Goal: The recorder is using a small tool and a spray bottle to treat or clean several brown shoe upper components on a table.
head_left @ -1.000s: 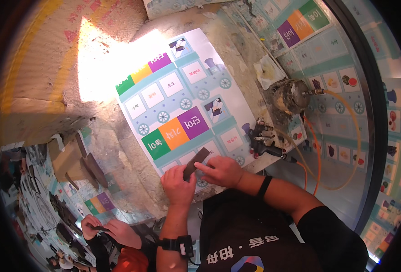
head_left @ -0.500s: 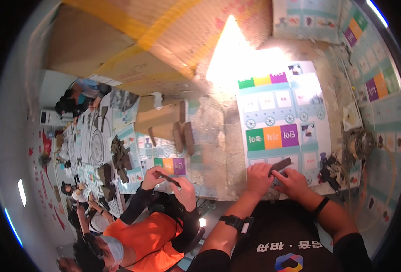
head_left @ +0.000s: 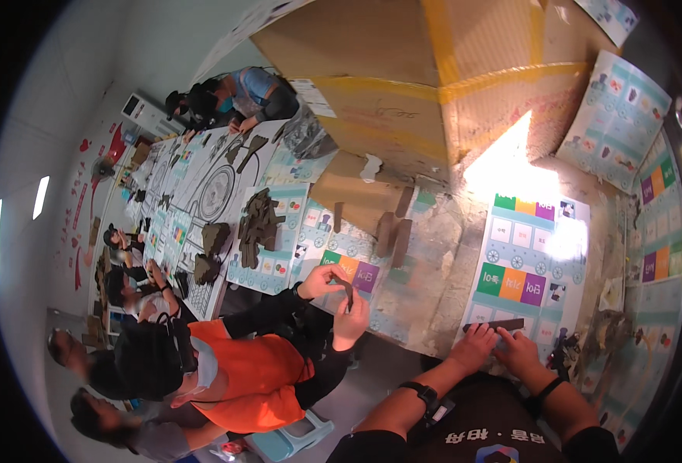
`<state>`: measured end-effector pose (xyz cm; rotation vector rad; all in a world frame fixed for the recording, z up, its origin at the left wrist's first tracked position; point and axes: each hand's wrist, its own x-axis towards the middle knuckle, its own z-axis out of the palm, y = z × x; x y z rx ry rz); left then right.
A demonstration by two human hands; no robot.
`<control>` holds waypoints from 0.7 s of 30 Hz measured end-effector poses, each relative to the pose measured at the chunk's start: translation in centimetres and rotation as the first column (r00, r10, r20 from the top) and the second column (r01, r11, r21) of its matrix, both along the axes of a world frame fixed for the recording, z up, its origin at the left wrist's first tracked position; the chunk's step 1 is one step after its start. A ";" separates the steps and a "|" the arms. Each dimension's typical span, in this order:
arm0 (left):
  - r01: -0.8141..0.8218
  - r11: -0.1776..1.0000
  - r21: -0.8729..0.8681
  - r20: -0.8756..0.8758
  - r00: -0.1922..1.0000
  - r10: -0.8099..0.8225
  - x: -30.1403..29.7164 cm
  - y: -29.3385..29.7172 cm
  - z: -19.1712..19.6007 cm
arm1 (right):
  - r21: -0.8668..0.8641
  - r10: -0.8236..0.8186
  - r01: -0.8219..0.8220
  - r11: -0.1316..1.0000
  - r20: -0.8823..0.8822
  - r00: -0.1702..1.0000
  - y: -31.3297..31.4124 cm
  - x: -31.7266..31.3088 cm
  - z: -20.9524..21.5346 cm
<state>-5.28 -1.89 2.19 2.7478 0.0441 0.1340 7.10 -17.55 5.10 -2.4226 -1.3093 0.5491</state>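
Note:
A flat dark brown strip (head_left: pixel 508 324) lies nearly level across the near part of a printed sheet (head_left: pixel 517 255) with coloured blocks and train drawings. My left hand (head_left: pixel 474 346) is closed at its left end, fingertips along the near edge. Beside it, my right hand (head_left: pixel 517 351) has its fingers bent against the strip's middle and right part. The thumbs are mostly hidden, so how firmly each one grips is hard to see. The strip's material is not plain.
To my left, a co-worker in an orange vest (head_left: pixel 256 378) bends a similar dark strip (head_left: pixel 346 292). Several dark strips (head_left: pixel 400 241) lie beyond, near a pile of them (head_left: pixel 258 231). A large cardboard box (head_left: pixel 379 100) stands at the back. Dark tools (head_left: pixel 563 351) sit by my right hand.
The view has swung left, showing more of the room. The strip, slanted up to the right before, now lies almost level on the sheet, with both hands still at it.

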 end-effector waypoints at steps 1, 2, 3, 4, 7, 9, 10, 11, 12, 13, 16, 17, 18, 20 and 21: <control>0.026 1.000 0.004 -0.049 0.998 -0.025 -0.1 0.2 0.1 | -0.015 -0.008 0.008 1.000 0.023 1.000 0.1 -0.1 0.1; 0.017 1.000 0.005 -0.036 0.999 -0.017 0.1 0.7 0.5 | -0.013 0.000 0.000 1.000 0.037 0.999 0.4 0.1 0.3; 0.044 0.999 -0.022 -0.106 0.993 -0.046 0.1 1.0 1.0 | -0.041 0.010 -0.009 0.999 0.017 1.000 0.7 0.2 0.6; 0.069 0.996 -0.050 -0.175 0.982 -0.077 0.0 1.5 1.5 | -0.067 0.018 -0.018 0.998 -0.003 1.000 1.0 0.2 0.8; -0.010 0.983 -0.183 -0.050 0.999 0.001 -2.1 2.9 2.3 | -0.024 0.050 -0.048 0.999 0.080 0.996 1.2 0.2 0.1; -0.035 0.960 -0.278 -0.024 0.999 0.030 -5.2 5.1 2.6 | -0.021 0.039 -0.037 0.999 0.095 0.995 1.9 0.3 0.5; -0.061 0.921 -0.385 -0.019 0.998 0.059 -7.6 5.6 3.0 | -0.032 0.029 -0.026 0.999 0.093 0.995 1.5 -0.2 1.1; -0.094 0.909 -0.406 -0.035 0.996 0.087 -9.9 6.7 3.9 | -0.028 0.018 -0.015 0.999 0.106 0.994 1.6 -0.4 1.7; -0.128 0.895 -0.426 -0.052 0.992 0.117 -12.5 7.7 5.1 | 0.014 -0.018 0.017 1.000 0.034 0.999 1.7 -0.5 2.6; -0.210 0.816 -0.538 -0.107 0.978 0.181 -15.1 8.5 6.8 | 0.057 -0.044 0.047 0.997 -0.038 0.998 2.1 -0.5 3.6; -0.398 0.668 -0.628 -0.084 0.889 0.450 -22.5 10.2 9.8 | 0.171 -0.069 0.071 0.983 -0.014 0.997 3.1 -1.6 6.6; -0.491 0.577 -0.653 -0.124 0.821 0.557 -24.6 11.0 10.3 | 0.168 -0.082 0.081 0.982 0.001 0.997 3.6 -2.4 7.0; -0.572 0.472 -0.671 -0.174 0.740 0.650 -26.5 11.7 10.4 | 0.114 -0.031 0.040 0.993 -0.078 0.996 4.1 -3.2 7.2; -0.572 0.099 -0.814 -0.264 0.517 0.815 -29.3 13.6 8.6 | -0.034 0.178 -0.191 0.981 -0.240 0.954 6.3 -3.9 7.5; -0.473 0.023 -0.881 -0.229 0.468 0.853 -29.4 15.1 7.9 | -0.123 0.318 -0.377 0.918 -0.341 0.885 7.9 -4.3 8.3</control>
